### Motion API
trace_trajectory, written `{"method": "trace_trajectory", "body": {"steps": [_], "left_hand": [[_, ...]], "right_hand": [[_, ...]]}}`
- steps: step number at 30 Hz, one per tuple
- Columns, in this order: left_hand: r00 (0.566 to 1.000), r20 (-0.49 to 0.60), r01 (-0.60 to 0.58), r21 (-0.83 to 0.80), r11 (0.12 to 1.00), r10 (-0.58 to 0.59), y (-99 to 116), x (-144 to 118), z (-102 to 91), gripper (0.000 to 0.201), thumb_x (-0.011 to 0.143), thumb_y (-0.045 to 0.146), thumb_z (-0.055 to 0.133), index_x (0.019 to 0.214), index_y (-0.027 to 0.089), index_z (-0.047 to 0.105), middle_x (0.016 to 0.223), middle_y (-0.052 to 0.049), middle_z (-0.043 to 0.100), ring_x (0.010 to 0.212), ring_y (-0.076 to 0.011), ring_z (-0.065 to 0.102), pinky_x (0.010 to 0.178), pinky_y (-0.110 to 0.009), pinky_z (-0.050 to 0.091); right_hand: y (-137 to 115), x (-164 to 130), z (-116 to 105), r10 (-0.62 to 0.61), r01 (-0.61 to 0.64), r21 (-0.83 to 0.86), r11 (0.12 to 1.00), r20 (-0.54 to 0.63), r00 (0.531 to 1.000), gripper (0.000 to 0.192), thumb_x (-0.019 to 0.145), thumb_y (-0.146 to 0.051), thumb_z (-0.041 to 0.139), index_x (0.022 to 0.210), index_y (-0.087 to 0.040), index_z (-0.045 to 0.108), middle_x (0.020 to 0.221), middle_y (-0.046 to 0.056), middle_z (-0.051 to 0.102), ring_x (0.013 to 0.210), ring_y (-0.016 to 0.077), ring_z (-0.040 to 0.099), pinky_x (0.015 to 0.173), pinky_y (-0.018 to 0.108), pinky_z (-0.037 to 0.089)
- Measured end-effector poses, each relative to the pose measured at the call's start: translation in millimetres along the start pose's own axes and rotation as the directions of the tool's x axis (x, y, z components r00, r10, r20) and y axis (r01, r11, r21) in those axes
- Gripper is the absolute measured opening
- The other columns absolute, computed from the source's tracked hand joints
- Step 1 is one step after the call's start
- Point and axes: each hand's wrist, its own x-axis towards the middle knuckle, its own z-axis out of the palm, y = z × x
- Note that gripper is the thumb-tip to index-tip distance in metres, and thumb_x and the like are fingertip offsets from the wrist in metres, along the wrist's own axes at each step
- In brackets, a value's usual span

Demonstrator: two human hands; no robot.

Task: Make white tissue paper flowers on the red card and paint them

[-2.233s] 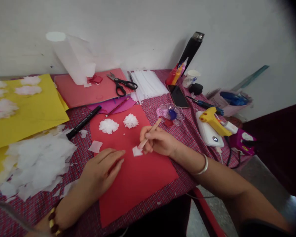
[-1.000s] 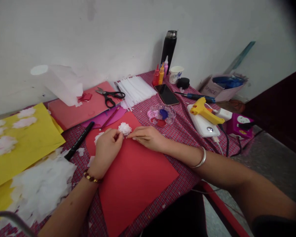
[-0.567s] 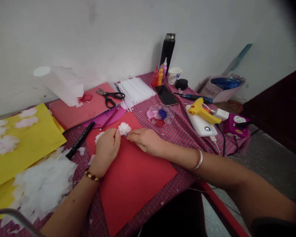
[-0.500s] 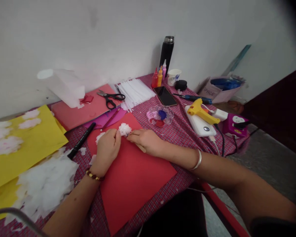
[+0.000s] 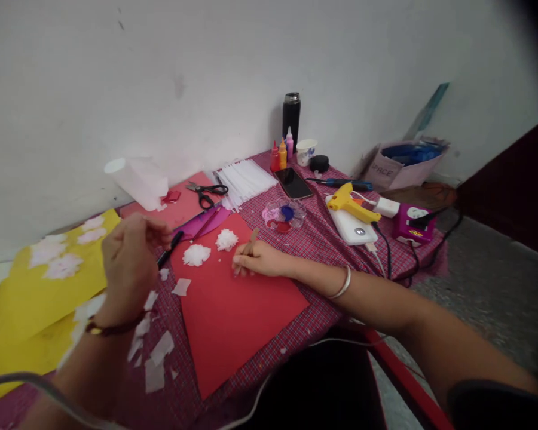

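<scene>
My left hand [image 5: 132, 260] is raised at the left, above the pile of white paper scraps. Its loosely bent fingers are somewhat blurred, with nothing visible in them. My right hand [image 5: 262, 260] rests low over a red paper sheet [image 5: 242, 316], closed on a short brown stick [image 5: 253, 237] that points up. Two fluffy white paper puffs, a left one [image 5: 196, 255] and a right one [image 5: 226, 239], sit on the sheet's upper part. A loose white paper square [image 5: 182, 287] lies at the sheet's left edge.
Yellow sheets [image 5: 49, 298] bear pale paper clusters at left. Behind lie scissors [image 5: 206, 192], a black marker [image 5: 170, 248] and white strips [image 5: 246, 181]. A paint palette [image 5: 291, 216], phone [image 5: 293, 183], yellow glue gun [image 5: 352, 204] and power bank [image 5: 352, 230] lie to the right.
My left hand has lifted off the red sheet and moved left, uncovering the left puff. My right hand has drawn slightly back from the right puff, and the stick now points up.
</scene>
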Motion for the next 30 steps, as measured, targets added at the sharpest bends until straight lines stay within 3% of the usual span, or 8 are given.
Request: {"method": "trace_trajectory", "body": {"steps": [3, 7, 10, 13, 17, 22, 26, 30], "left_hand": [[0.969, 0.21, 0.099, 0.14, 0.985, -0.127, 3, -11, -27.5, 0.027, 0.089, 0.038, 0.052, 0.074, 0.019, 0.065, 0.067, 0.001, 0.065, 0.061, -0.0139, 0.059, 0.058, -0.025, 0.048], [0.844, 0.491, -0.04, 0.462, 0.886, -0.218, -10, -55, -67.0, 0.028, 0.084, 0.044, 0.058, 0.08, 0.02, 0.07, 0.07, -0.002, 0.068, 0.064, -0.0165, 0.06, 0.059, -0.026, 0.048], [0.76, 0.537, 0.004, 0.558, 0.83, -0.365, -24, -98, -86.0, 0.031, 0.084, 0.042, 0.058, 0.107, 0.023, 0.068, 0.097, -0.005, 0.072, 0.077, -0.0184, 0.065, 0.065, -0.028, 0.052], [0.774, 0.532, -0.029, 0.57, 0.821, -0.342, -37, -130, -86.4, 0.045, 0.077, 0.033, 0.064, 0.122, 0.024, 0.061, 0.121, -0.008, 0.064, 0.085, -0.0186, 0.065, 0.069, -0.029, 0.054], [0.879, 0.395, -0.008, 0.574, 0.819, -0.268, -47, -151, -69.0, 0.021, 0.072, 0.025, 0.057, 0.09, 0.019, 0.066, 0.088, -0.004, 0.064, 0.069, -0.0158, 0.059, 0.063, -0.028, 0.049], [0.864, 0.229, 0.291, 0.497, 0.818, -0.447, -40, -151, -71.7, 0.012, 0.063, 0.028, 0.058, 0.071, 0.019, 0.06, 0.063, 0.002, 0.06, 0.058, -0.0142, 0.055, 0.056, -0.026, 0.044], [0.937, -0.046, 0.316, 0.537, 0.782, -0.347, -24, -120, -95.5, 0.019, 0.058, 0.034, 0.061, 0.069, 0.02, 0.057, 0.065, 0.001, 0.06, 0.06, -0.0144, 0.055, 0.059, -0.026, 0.046], [0.949, -0.169, 0.314, 0.602, 0.734, -0.267, -14, -78, -107.1, 0.027, 0.061, 0.04, 0.056, 0.08, 0.021, 0.056, 0.068, 0.0, 0.06, 0.063, -0.0165, 0.057, 0.062, -0.028, 0.047]], "right_hand": [[1, 1, -1, 0.04, -0.041, 0.043, 0.998, 0.022, 0.999, 0.033, 0.097, -0.028, 0.044, 0.078, -0.011, 0.064, 0.076, 0.007, 0.069, 0.061, 0.0095, 0.06, 0.055, 0.02, 0.047], [1, 1, -2, 0.019, -0.02, 0.075, 0.997, 0.019, 1.0, 0.028, 0.095, -0.026, 0.047, 0.079, -0.012, 0.064, 0.076, 0.007, 0.07, 0.059, 0.0091, 0.059, 0.052, 0.019, 0.047], [1, 2, -2, 0.019, -0.019, 0.089, 0.996, 0.004, 1.0, 0.026, 0.095, -0.024, 0.046, 0.08, -0.012, 0.063, 0.074, 0.006, 0.07, 0.058, 0.0085, 0.059, 0.05, 0.018, 0.046], [-1, 1, -1, 0.033, -0.032, 0.068, 0.997, -0.007, 0.999, 0.027, 0.096, -0.023, 0.045, 0.08, -0.011, 0.063, 0.075, 0.006, 0.07, 0.056, 0.0075, 0.057, 0.05, 0.017, 0.045], [-7, 0, 0, 0.042, -0.043, -0.035, 0.998, -0.019, 0.999, 0.03, 0.097, -0.021, 0.044, 0.078, -0.011, 0.064, 0.071, 0.005, 0.069, 0.052, 0.0062, 0.055, 0.051, 0.018, 0.043], [-10, 3, 1, 0.042, -0.046, -0.11, 0.993, -0.038, 0.998, 0.029, 0.096, -0.017, 0.046, 0.074, -0.011, 0.065, 0.07, 0.005, 0.069, 0.052, 0.0068, 0.055, 0.054, 0.019, 0.043], [-9, 6, -2, 0.005, -0.017, -0.154, 0.988, -0.077, 0.997, 0.028, 0.094, -0.016, 0.048, 0.073, -0.011, 0.065, 0.069, 0.005, 0.07, 0.055, 0.0085, 0.057, 0.057, 0.02, 0.042], [-5, 8, -9, -0.034, 0.002, -0.19, 0.982, -0.164, 0.986, 0.03, 0.093, -0.019, 0.049, 0.07, -0.011, 0.066, 0.067, 0.005, 0.07, 0.056, 0.0101, 0.058, 0.059, 0.021, 0.042]]}}
